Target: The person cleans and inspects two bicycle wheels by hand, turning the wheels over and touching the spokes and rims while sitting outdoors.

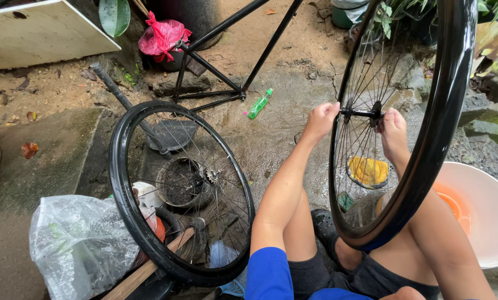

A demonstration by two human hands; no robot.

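head view: left hand (319, 119) curls shut on one end of the axle (362, 113), at 9 o'clock of the hub; right hand (393, 133) pinches the other end at 3 o'clock. held wheel (427, 150) stands upright over the knees; second wheel (128, 189) leans at 8 o'clock, white basin (491, 216) at 4 o'clock

- Held wheel (427, 111): glossy black rim, thin silver spokes.
- Second wheel (179, 191): black tyre, silver spokes.
- Bicycle frame (227, 61): black.
- Small bottle (259, 103): green.
- Bag on the frame (163, 36): bright pink.
- Basin (482, 216): white outside, orange inside.
- Sleeve (268, 275): blue.
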